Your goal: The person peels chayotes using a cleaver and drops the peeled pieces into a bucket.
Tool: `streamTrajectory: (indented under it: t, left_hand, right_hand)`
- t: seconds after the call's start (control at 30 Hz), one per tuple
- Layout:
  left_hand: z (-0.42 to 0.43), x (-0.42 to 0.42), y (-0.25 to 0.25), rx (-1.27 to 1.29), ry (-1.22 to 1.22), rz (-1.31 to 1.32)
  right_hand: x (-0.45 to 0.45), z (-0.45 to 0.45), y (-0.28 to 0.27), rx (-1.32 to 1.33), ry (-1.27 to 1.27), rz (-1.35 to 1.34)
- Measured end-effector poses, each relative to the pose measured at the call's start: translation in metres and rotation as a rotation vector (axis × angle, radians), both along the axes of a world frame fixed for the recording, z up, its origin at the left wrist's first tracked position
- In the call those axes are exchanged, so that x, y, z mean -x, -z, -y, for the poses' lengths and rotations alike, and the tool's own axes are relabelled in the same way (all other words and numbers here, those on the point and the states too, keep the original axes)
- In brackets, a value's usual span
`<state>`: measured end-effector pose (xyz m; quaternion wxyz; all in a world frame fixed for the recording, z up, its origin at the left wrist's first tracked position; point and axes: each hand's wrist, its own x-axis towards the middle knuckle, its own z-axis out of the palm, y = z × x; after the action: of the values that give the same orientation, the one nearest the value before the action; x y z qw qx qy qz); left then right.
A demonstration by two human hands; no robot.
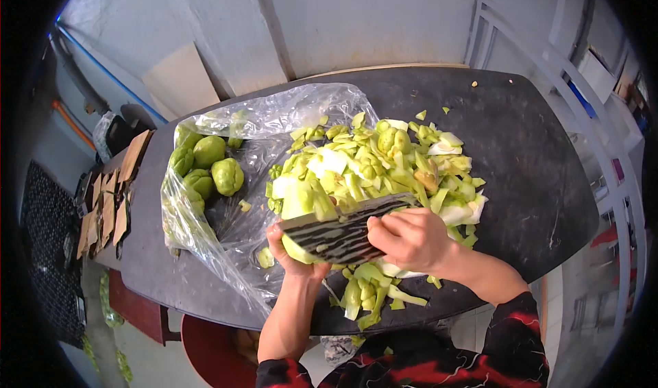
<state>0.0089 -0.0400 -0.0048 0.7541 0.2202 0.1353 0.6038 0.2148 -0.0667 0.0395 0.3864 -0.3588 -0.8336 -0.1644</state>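
Observation:
My right hand (415, 238) is closed around the handle of a broad knife (336, 232) with a dark, striped blade. The blade lies slantwise across a pale green, peeled chayote (298, 199). My left hand (296, 256) grips that chayote from below, its fingers partly hidden by the blade and the chayote. How deep the edge sits in it, I cannot tell. Beyond the knife spreads a heap of chayote peelings and cut pieces (356, 162). More peelings (367, 292) lie on the near side, close to the table edge.
A clear plastic bag (295, 114) lies spread at the left, with several whole green chayotes (209, 153) in it. Everything rests on a dark table (534, 155). Below its front edge stands a red tub (212, 350). Cardboard pieces (110, 203) are at the left, a metal rail (610, 162) at the right.

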Motion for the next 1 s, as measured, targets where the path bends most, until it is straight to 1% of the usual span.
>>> streamTrajectory:
  t: [0.03, 0.07, 0.1, 0.13, 0.17, 0.2, 0.23, 0.27, 0.3, 0.37, 0.4, 0.43, 0.5, 0.53, 0.57, 0.63, 0.67, 0.77, 0.9, 0.97, 1.0]
  left_hand:
    - [0.004, -0.003, -0.001, 0.036, -0.006, 0.026]
    - [0.000, 0.001, 0.001, -0.035, 0.134, 0.156]
    - [-0.003, 0.003, 0.002, -0.109, 0.274, 0.290]
    - [-0.004, 0.002, 0.001, -0.066, 0.228, 0.160]
    - [-0.006, 0.001, -0.002, -0.082, 0.233, 0.162]
    - [-0.006, -0.001, -0.005, -0.060, 0.172, 0.137]
    - [-0.004, -0.002, -0.005, -0.024, 0.106, 0.111]
    - [-0.006, -0.002, -0.002, -0.035, 0.112, 0.139]
    - [-0.005, 0.001, -0.002, -0.027, 0.106, 0.134]
    - [-0.008, 0.003, -0.006, 0.210, -0.080, 0.146]
    - [-0.013, 0.003, -0.005, 0.228, -0.100, 0.175]
    - [-0.013, 0.001, -0.005, 0.238, -0.116, 0.154]
    - [-0.009, 0.000, -0.010, 0.155, -0.065, 0.033]
    - [-0.008, -0.001, -0.012, 0.225, -0.078, 0.033]
    - [-0.007, -0.001, -0.011, 0.226, -0.080, 0.034]
    - [-0.005, 0.000, -0.005, 0.090, 0.011, 0.097]
    - [-0.007, 0.000, -0.002, 0.041, 0.051, 0.124]
    - [-0.006, -0.002, -0.001, -0.015, 0.049, 0.133]
    - [-0.003, -0.004, -0.003, 0.001, 0.059, 0.151]
    - [-0.001, -0.007, -0.003, 0.199, -0.168, 0.000]
    - [-0.002, -0.012, -0.011, 0.215, -0.176, 0.107]
  right_hand:
    - [0.001, 0.002, -0.001, -0.043, -0.028, -0.014]
    - [-0.004, -0.007, 0.007, -0.010, 0.073, 0.067]
    - [-0.012, -0.015, 0.009, 0.232, 0.190, 0.099]
    - [-0.020, -0.020, 0.020, 0.264, 0.210, 0.084]
    - [-0.026, -0.028, 0.025, 0.285, 0.227, 0.073]
    - [-0.026, -0.031, 0.017, 0.268, 0.227, 0.081]
    - [-0.023, -0.026, 0.009, 0.217, 0.177, 0.014]
    - [-0.018, -0.018, 0.006, 0.180, 0.127, -0.061]
    - [-0.015, -0.011, 0.003, 0.188, 0.121, -0.065]
    - [-0.010, -0.005, 0.000, 0.113, 0.101, 0.017]
    - [-0.007, -0.003, 0.002, 0.030, 0.071, 0.019]
    - [-0.005, 0.000, 0.002, 0.031, 0.071, 0.019]
    - [0.000, 0.006, 0.000, -0.078, -0.007, 0.097]
    - [0.003, 0.008, -0.001, -0.108, -0.017, 0.123]
    - [0.005, 0.009, 0.000, -0.107, -0.020, 0.123]
    - [0.010, 0.011, 0.001, -0.178, 0.012, 0.192]
    - [0.011, 0.011, 0.002, -0.179, -0.003, 0.195]
    - [0.013, 0.010, 0.004, -0.212, 0.009, 0.198]
    - [0.014, 0.012, 0.006, -0.199, 0.044, 0.247]
    - [0.012, 0.000, 0.018, -0.122, 0.108, 0.134]
    - [0.006, -0.008, 0.022, -0.025, 0.128, 0.112]
